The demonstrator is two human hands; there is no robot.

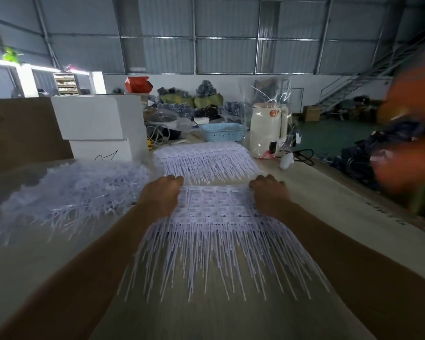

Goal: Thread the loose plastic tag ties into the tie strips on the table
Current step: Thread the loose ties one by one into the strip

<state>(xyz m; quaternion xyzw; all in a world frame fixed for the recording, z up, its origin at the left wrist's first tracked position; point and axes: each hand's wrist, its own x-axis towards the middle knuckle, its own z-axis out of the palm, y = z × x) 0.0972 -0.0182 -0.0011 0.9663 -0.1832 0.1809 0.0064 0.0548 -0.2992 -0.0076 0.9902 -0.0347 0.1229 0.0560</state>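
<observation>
A wide bundle of threaded white tie strips lies in front of me on the table, its thin tails fanning toward me. My left hand grips its far left corner, fingers curled over the edge. At the far right corner my right hand grips the same bundle. A second threaded stack of tie strips lies just beyond. A big heap of loose plastic tag ties spreads across the table's left side.
White foam boxes stand at the back left. A blue basket and a cream kettle stand behind the far stack, with a white handheld device and black cable beside them. A blurred person in orange is at the right.
</observation>
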